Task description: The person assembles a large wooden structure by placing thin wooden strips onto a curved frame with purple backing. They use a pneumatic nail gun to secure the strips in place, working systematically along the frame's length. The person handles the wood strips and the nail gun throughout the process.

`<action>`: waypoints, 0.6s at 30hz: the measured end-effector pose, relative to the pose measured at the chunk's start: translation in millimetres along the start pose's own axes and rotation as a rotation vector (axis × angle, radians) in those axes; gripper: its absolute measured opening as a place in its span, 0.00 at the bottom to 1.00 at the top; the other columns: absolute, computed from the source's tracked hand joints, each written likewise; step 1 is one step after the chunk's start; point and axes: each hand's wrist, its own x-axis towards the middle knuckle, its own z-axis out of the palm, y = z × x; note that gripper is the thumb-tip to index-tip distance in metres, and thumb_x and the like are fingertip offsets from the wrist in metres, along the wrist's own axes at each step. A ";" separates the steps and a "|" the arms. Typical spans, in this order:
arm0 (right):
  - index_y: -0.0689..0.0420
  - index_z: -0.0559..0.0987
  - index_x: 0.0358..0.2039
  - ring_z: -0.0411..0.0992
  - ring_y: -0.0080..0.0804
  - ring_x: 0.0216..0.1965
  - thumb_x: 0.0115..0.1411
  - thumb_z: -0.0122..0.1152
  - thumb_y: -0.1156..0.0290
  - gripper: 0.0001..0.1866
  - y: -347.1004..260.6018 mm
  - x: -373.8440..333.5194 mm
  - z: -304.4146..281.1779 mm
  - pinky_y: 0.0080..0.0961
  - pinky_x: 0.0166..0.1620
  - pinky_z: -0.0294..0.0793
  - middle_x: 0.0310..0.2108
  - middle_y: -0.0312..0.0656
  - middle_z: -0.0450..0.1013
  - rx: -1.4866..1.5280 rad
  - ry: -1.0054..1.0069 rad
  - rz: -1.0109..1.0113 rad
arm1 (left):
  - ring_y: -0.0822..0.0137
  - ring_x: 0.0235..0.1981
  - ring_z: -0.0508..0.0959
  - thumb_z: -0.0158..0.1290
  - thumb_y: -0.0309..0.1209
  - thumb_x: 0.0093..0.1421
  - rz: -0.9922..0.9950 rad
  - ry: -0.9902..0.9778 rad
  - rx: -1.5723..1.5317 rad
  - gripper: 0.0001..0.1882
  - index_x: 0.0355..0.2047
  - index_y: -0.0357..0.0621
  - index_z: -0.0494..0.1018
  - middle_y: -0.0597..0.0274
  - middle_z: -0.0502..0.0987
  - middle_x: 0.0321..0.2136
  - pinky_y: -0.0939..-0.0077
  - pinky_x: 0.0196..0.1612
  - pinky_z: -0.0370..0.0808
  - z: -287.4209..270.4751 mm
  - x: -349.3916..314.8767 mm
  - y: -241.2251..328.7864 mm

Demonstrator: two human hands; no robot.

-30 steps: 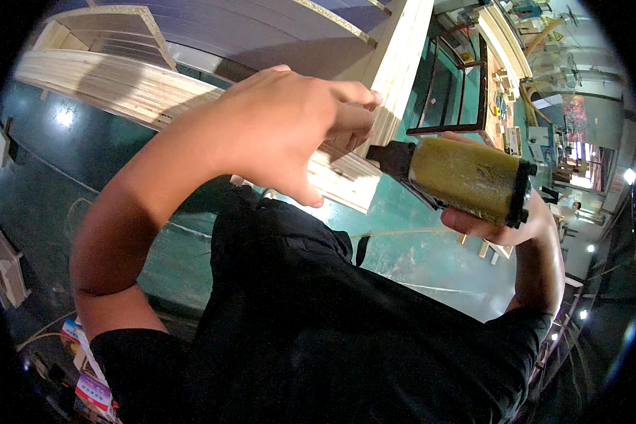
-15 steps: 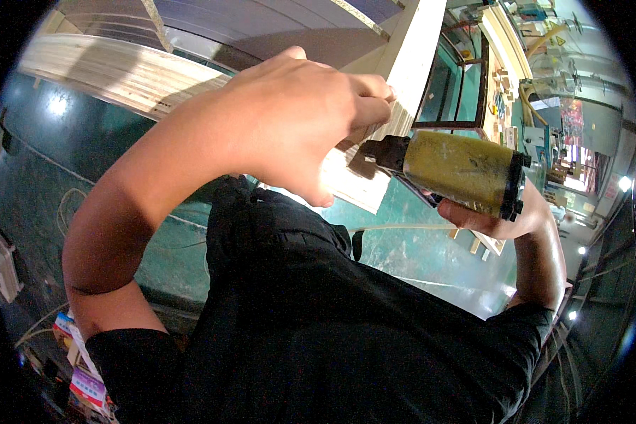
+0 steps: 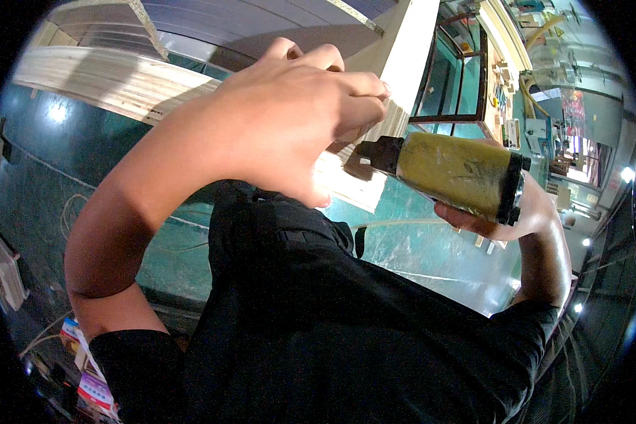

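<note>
Pointing leftward, one scuffed yellow hand tool with black ends (image 3: pixel 454 175), its nose just beside the corner of a pale layered-wood frame (image 3: pixel 353 186). My right hand (image 3: pixel 533 212): grasping the tool, digits showing below its body, forearm upright at the right. My left hand (image 3: pixel 300 116): arched over the corner, fingers bent, thumb spread toward me; whether it grips the wood, I cannot tell. My left arm: bowed outward, elbow sharply bent. Beneath: glossy green floor (image 3: pixel 169 263).
</note>
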 end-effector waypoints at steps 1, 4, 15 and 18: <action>0.65 0.70 0.59 0.77 0.31 0.48 0.47 0.81 0.68 0.41 -0.3 0.5 -0.1 0.32 0.52 0.77 0.47 0.46 0.78 0.026 -0.006 -0.003 | 0.55 0.58 0.69 0.73 0.41 0.31 -0.002 0.001 0.005 0.45 0.55 0.49 0.76 0.67 0.69 0.64 0.52 0.59 0.64 0.1 0.1 0.4; 0.65 0.69 0.60 0.77 0.34 0.49 0.46 0.81 0.67 0.42 11.7 -3.7 3.2 0.32 0.53 0.76 0.48 0.47 0.77 -0.141 0.065 -0.115 | 0.56 0.59 0.69 0.73 0.41 0.31 -0.018 -0.021 0.015 0.44 0.54 0.46 0.77 0.67 0.69 0.64 0.52 0.60 0.63 -2.2 2.7 2.9; 0.65 0.70 0.62 0.77 0.38 0.50 0.46 0.79 0.68 0.43 34.8 -5.4 7.7 0.34 0.54 0.74 0.46 0.51 0.76 -0.303 0.118 -0.448 | 0.55 0.60 0.68 0.73 0.42 0.31 0.035 0.032 0.054 0.46 0.56 0.45 0.75 0.64 0.68 0.65 0.54 0.63 0.62 -0.1 -1.3 1.6; 0.64 0.70 0.62 0.77 0.37 0.48 0.47 0.78 0.69 0.42 40.3 -5.6 17.1 0.33 0.54 0.75 0.44 0.49 0.77 0.016 0.034 -0.292 | 0.54 0.61 0.68 0.73 0.43 0.31 0.074 0.009 0.047 0.47 0.57 0.45 0.74 0.62 0.68 0.65 0.53 0.63 0.62 -2.7 2.1 1.8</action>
